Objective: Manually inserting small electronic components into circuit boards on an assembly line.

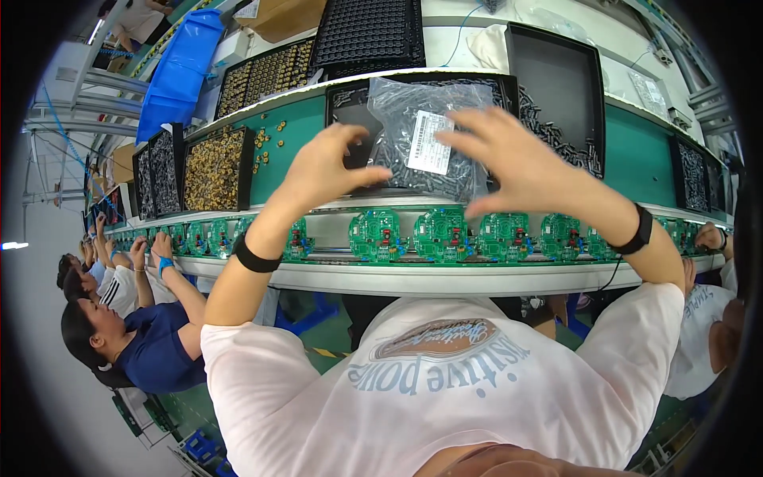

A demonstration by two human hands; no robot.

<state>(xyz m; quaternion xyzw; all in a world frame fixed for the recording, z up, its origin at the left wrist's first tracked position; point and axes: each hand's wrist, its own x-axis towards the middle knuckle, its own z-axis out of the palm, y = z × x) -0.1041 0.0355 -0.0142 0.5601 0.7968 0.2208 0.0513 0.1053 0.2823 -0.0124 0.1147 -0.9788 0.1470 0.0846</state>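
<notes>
A clear plastic bag [397,151] full of small dark parts, with a white printed label [430,141] on it, lies over a black tray [338,111]. My left hand [330,165] is to the left of the bag, fingers curved and apart, with nothing in it. At the bag's right side is my right hand [524,163], its fingers spread over the bag's edge and its thumb low; whether the fingertips touch the plastic I cannot tell. Loose dark cylindrical parts [548,135] lie beside the bag on the right.
A row of round green circuit boards [373,236] runs along the line in front of me. At left stands a box of yellow-black parts [213,171], with a blue bin [179,75] behind. A black grid tray [367,36] sits at the back. Co-workers sit on both sides.
</notes>
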